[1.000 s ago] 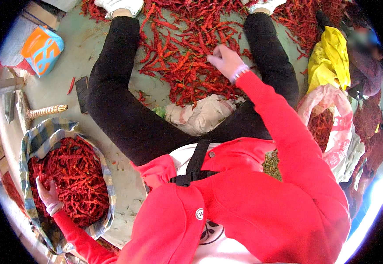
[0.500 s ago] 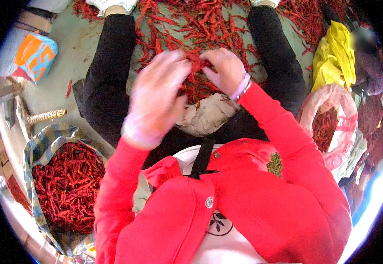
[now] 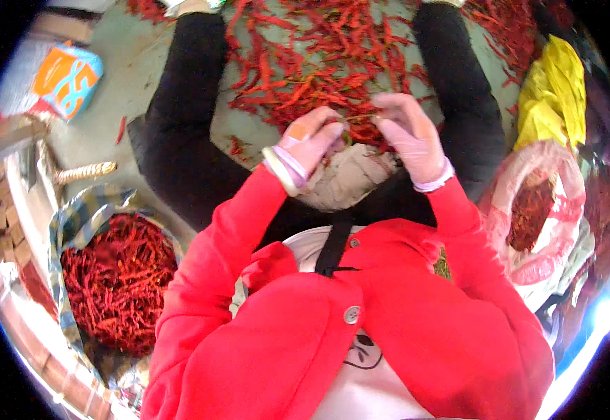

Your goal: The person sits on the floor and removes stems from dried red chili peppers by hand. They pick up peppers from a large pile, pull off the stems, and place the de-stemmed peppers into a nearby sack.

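- My red cardigan point(image 3: 256, 343) is the largest thing below me, soft and knitted, with pale round buttons down its edge; the lower border cuts it off.
- My black trousers point(image 3: 186, 126) spread wide, smooth and matte, the feet cropped by the top edge.
- Between my legs lies a loose heap of red chillies point(image 3: 333, 77), wrinkled, thin and curled, on a grey-green floor point(image 3: 126, 52); its far side runs out of sight.
- On my left stands a checked woven sack point(image 3: 74, 217) of creased sheeting, packed with more chillies, its lower part dim.
- On my right, a pink-and-white plastic bag point(image 3: 557, 245) gapes around darker red contents (too shadowed to make out singly).
- Above it is a crumpled yellow bag point(image 3: 553, 91), glossy and folded.
- A pale wrinkled bundle point(image 3: 350, 178) sits in my lap, partly hidden.
- My left hand point(image 3: 308, 140), cuffed at the wrist, bends inward at the heap's near edge, fingers curled toward the thumb; I cannot tell whether they pinch a chilli.
- My right hand point(image 3: 417, 140) faces it, apart, fingers bent and tips blurred; its grip I cannot tell either.
- Far left: a boxy orange-and-blue packet point(image 3: 67, 80).
- Below that, a ridged, rope-like rod point(image 3: 88, 172).
- Smallest, one stray chilli point(image 3: 121, 130) lies beside my left knee.
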The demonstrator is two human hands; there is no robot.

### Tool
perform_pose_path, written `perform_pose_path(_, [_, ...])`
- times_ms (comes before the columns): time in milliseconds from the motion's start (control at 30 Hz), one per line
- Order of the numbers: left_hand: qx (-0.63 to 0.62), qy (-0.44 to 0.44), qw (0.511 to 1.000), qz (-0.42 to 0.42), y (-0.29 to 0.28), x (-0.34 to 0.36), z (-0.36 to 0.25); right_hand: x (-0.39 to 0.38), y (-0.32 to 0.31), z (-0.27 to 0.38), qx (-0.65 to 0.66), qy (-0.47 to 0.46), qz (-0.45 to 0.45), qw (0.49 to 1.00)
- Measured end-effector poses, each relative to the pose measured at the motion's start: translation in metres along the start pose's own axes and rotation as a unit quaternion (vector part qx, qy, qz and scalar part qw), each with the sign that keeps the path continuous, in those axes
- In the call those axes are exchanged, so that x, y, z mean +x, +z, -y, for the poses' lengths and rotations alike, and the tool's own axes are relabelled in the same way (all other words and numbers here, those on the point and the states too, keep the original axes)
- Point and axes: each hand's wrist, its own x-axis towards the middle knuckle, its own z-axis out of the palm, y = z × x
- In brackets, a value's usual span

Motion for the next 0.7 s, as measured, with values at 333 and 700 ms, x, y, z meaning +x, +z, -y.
perform_pose_path(333, [0.181, 0.212, 0.947, -0.158, 0.039, -0.023, 0.037, -0.019, 0.037, -0.005, -0.028, 0.056, 0.023, 0.998])
perform_pose_path(700, [0.017, 0.266, 0.949, -0.165, 0.041, -0.041, 0.024, -0.007, 0.042, -0.021, 0.246, 0.152, 0.057, 0.956])
